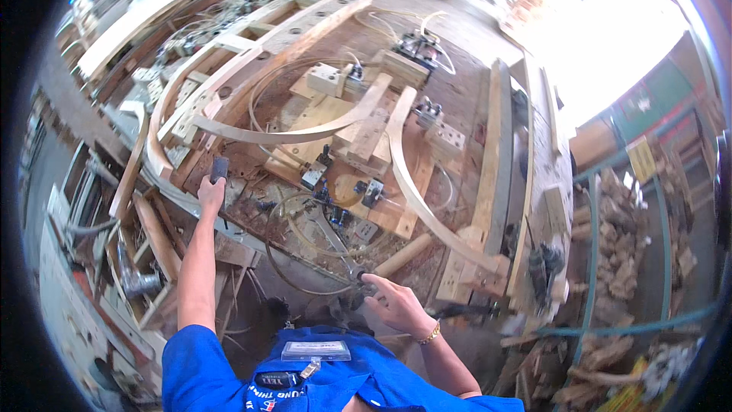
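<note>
Workshop floor, bright daylight along the far right; a rack of wood offcuts on that side, long curved timber stacked to the left. Surface brown, littered with shavings and dust.

Laid out ahead of the person: a pale base board carrying small metal valve units and looping tubing. Two curved wooden pieces rest over it. Left piece sweeps out toward the stacked timber; right piece bends down to the near right corner. Their upper ends come near each other at the middle, with a gap between.

Progress, my reading: partway. Both pieces are laid out and hardware is in place around them; I see no join between their upper ends. Whether anything grips them firmly, cannot tell.

Left hand: arm stretched out, fingers closed round a dark block-like object, held upright at the surface's left edge, below the left piece's outer end.

Right hand: near edge, thumb and fingers apart, loosely extended. Fingertips beside a dark fitting at the lower end of a wrench; contact unclear. Wooden rod lies just beyond.
</note>
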Action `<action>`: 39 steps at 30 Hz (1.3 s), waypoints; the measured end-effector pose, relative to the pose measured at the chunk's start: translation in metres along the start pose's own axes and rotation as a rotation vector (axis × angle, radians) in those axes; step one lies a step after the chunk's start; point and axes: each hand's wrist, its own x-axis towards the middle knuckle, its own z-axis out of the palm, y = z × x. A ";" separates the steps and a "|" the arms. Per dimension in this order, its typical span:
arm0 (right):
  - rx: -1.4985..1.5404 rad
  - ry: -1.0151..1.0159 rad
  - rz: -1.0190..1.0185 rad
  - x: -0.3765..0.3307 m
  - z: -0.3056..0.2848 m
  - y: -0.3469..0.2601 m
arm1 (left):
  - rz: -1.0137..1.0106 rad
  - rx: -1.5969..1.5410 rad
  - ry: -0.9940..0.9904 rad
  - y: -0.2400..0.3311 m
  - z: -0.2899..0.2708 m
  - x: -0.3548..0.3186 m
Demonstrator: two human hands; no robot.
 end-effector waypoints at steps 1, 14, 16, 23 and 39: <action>0.040 0.005 0.016 -0.003 0.013 -0.007 | 0.087 -0.038 0.008 -0.003 0.003 0.007; 0.224 -0.009 0.084 -0.012 0.069 0.029 | 0.625 0.624 0.185 0.011 0.001 -0.029; 0.352 -0.089 0.032 0.006 0.072 0.062 | 0.721 0.068 0.535 0.019 -0.007 -0.073; 0.115 -0.617 -0.338 0.101 0.091 0.066 | 0.203 -0.424 0.179 -0.057 -0.055 -0.295; -0.183 -0.804 -0.633 0.023 0.238 -0.087 | -0.140 -0.143 0.749 -0.265 -0.208 -0.459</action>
